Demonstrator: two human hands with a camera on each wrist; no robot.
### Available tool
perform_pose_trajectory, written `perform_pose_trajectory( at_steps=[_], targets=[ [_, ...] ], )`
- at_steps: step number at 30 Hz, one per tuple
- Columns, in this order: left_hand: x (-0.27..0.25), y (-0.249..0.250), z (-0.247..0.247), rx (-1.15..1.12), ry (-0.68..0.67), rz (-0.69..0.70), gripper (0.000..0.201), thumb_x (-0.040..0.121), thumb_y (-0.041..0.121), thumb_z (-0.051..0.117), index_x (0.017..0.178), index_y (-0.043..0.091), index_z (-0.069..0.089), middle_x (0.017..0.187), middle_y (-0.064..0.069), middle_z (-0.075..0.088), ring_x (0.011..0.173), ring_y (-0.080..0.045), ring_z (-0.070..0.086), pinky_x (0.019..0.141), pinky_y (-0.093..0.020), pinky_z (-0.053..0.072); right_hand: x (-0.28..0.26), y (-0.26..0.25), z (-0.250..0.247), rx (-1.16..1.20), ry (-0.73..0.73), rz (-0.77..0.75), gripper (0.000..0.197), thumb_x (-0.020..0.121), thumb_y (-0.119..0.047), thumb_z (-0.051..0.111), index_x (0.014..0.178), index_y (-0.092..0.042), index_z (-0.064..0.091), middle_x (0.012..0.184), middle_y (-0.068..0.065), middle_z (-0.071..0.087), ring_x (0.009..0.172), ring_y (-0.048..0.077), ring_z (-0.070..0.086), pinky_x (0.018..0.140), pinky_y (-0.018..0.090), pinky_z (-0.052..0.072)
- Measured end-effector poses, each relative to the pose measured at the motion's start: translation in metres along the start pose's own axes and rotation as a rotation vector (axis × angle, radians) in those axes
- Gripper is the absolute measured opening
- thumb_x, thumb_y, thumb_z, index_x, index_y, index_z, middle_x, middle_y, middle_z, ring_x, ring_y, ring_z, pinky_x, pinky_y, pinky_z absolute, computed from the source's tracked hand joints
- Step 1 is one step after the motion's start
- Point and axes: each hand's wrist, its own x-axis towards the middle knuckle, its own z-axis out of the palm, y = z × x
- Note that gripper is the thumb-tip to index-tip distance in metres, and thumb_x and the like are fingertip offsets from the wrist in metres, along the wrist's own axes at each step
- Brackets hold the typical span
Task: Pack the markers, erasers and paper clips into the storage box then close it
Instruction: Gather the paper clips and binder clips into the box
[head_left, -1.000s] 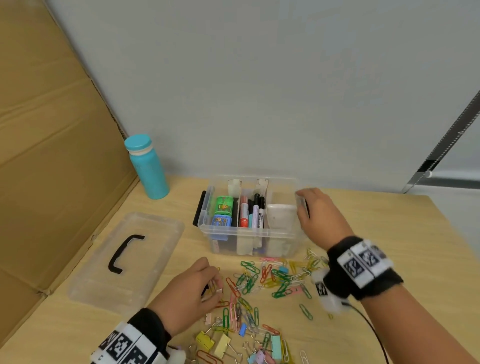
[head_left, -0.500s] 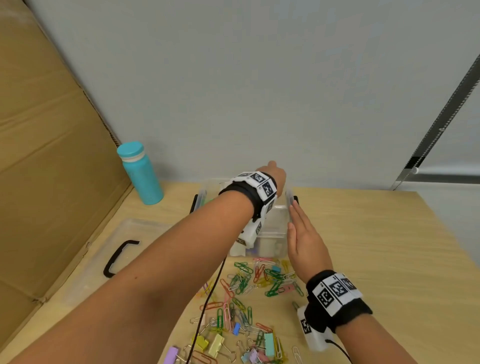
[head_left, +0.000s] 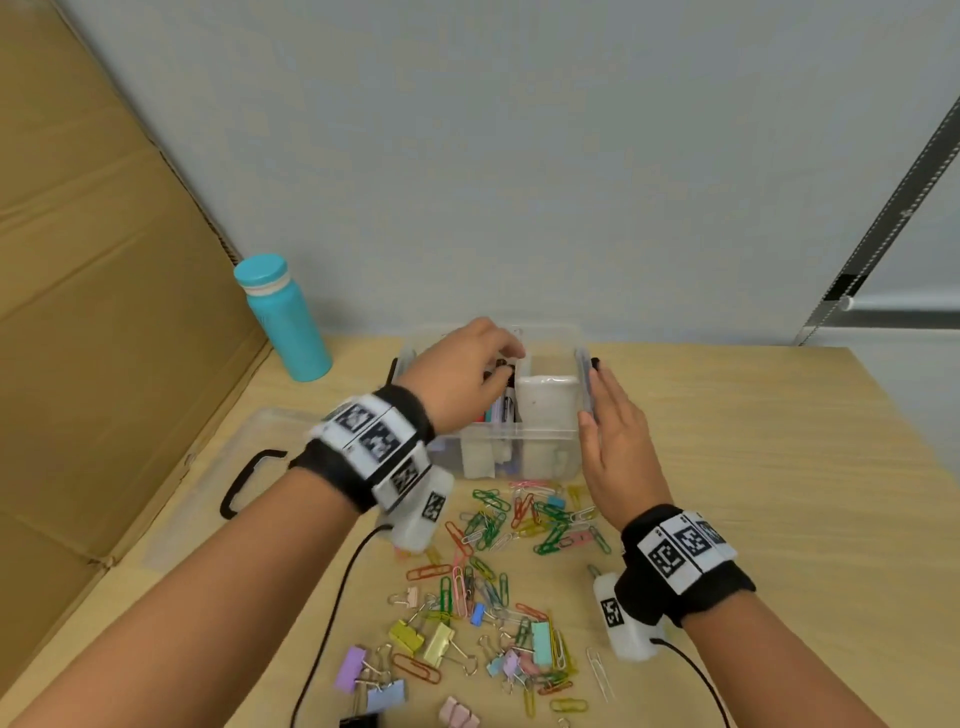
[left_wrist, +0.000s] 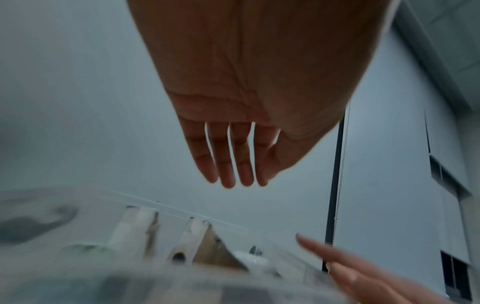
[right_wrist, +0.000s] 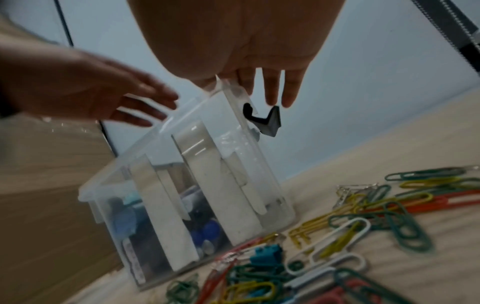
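Observation:
The clear storage box (head_left: 519, 441) stands open at the table's far middle, with markers (head_left: 501, 408) upright in its centre section and a white-lined section (head_left: 548, 402) on the right. My left hand (head_left: 467, 374) hovers over the box; its fingers (left_wrist: 228, 164) are straight and hold nothing. My right hand (head_left: 610, 431) lies flat against the box's right end wall, fingers (right_wrist: 272, 88) straight above the black latch (right_wrist: 267, 123). Coloured paper clips (head_left: 519, 535) lie scattered in front of the box. Erasers are hidden behind my left hand.
The clear lid (head_left: 208, 467) with a black handle lies left of the box. A teal bottle (head_left: 283, 317) stands at the back left beside a cardboard wall (head_left: 104, 312). Pastel binder clips (head_left: 415, 639) lie near the front edge. Cables trail from both wrist cameras.
My left hand left the paper clips, reached far over the box, and has now drawn back above the markers. My right hand went from gripping the right rim to lying flat on that wall.

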Motion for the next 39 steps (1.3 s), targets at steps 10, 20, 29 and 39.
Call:
perform_pose_trajectory(
  at_steps=[10,20,29,39],
  targets=[
    [-0.141,-0.040,0.058,-0.042,-0.514,-0.134,0.013,0.081,0.038,0.065,0.091,0.032,0.060,0.095,0.017,0.057,0.081,0.001,0.053,0.075,-0.018,0.047,-0.041,0.005,0.001,-0.072,-0.128,0.117,0.006,0.086,-0.015,0.057,0.087,-0.020,0.055,0.088,-0.005,0.053,0.088,0.016,0.049,0.075,0.032,0.046],
    [-0.160,-0.042,0.087,0.050,-0.665,-0.081,0.031,0.074,0.034,0.071,0.101,0.031,0.057,0.099,0.012,0.054,0.080,-0.005,0.049,0.060,-0.013,0.032,-0.025,0.007,0.031,-0.304,-0.526,0.042,0.017,0.092,-0.015,0.054,0.107,-0.018,0.061,0.110,0.003,0.057,0.104,0.023,0.053,0.087,0.036,0.049],
    [-0.155,-0.043,0.094,0.101,-0.634,-0.026,0.038,0.078,0.029,0.066,0.113,0.033,0.050,0.100,0.013,0.052,0.077,-0.007,0.046,0.054,-0.012,0.026,-0.027,0.009,0.031,-0.329,-0.547,0.094,0.035,0.091,-0.013,0.050,0.125,-0.020,0.050,0.119,0.004,0.055,0.111,0.023,0.049,0.087,0.034,0.048],
    [-0.153,-0.050,0.081,-0.021,-0.478,-0.132,0.031,0.078,0.029,0.069,0.103,0.026,0.051,0.091,0.015,0.046,0.081,-0.011,0.057,0.070,-0.021,0.044,-0.035,0.017,0.017,0.004,-0.487,0.223,0.014,0.084,-0.007,0.060,0.093,-0.017,0.059,0.085,0.003,0.057,0.075,0.014,0.052,0.068,0.023,0.043]
  ],
)
